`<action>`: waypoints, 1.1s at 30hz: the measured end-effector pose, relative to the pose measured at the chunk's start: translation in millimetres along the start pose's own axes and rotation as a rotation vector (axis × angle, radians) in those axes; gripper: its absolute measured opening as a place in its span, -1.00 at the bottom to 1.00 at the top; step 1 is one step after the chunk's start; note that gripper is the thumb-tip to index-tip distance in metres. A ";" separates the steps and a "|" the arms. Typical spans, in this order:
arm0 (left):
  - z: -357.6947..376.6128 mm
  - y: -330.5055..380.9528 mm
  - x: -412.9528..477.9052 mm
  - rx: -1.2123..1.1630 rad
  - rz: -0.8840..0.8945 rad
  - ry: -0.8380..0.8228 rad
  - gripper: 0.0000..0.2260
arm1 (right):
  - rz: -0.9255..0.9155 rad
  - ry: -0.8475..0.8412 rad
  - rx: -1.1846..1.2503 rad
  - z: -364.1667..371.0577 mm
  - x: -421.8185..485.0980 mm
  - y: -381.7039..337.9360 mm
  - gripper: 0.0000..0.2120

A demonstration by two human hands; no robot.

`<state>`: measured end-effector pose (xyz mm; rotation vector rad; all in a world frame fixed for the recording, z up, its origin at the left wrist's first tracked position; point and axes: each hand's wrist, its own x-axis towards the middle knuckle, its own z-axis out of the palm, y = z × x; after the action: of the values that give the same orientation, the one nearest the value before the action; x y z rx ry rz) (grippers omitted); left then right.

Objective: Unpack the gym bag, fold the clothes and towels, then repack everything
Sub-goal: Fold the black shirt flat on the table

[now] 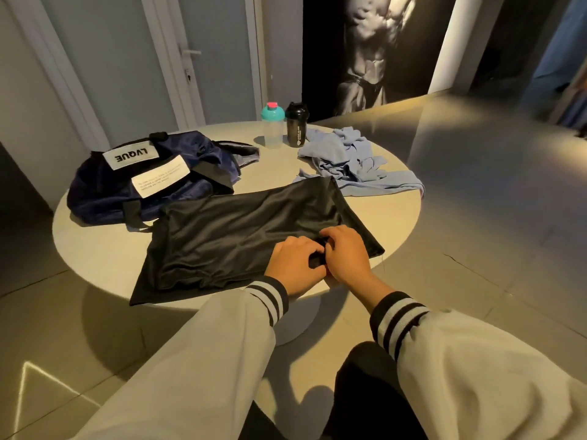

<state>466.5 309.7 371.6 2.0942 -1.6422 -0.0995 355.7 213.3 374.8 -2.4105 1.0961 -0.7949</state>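
Note:
A black shiny garment [241, 236] lies spread flat on the round table [104, 249], its near corner hanging over the edge. My left hand [293, 263] and my right hand [347, 252] meet at its near right edge, fingers curled and pinching a small bunch of the black fabric between them. The navy gym bag [152, 179] with white labels lies slumped and open at the left of the table. A crumpled light blue garment [349, 160] lies at the far right.
A clear shaker bottle with a teal lid [272, 127] and a black shaker bottle [296, 125] stand at the table's far edge. Behind are a grey door [203, 58] and a dark wall poster [374, 49]. Tiled floor surrounds the table.

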 end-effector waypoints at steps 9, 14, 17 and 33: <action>14.5 5.1 22.8 -0.109 -0.070 0.165 -0.92 | 0.119 0.015 0.036 5.0 1.9 28.3 -0.60; 12.8 6.6 30.4 -0.203 -0.092 0.223 -0.81 | 0.187 0.031 0.074 5.7 3.1 25.7 -0.56; 9.7 7.5 32.1 -0.199 -0.115 0.182 -0.74 | 0.210 0.028 0.042 8.1 4.2 27.3 -0.58; 12.9 15.6 41.1 -0.123 -0.115 0.328 -0.81 | 0.211 0.023 0.132 -1.7 14.7 36.7 -0.61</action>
<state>459.6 264.6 375.9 1.9873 -1.2907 0.0990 341.9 178.7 361.3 -2.1406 1.2418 -0.7983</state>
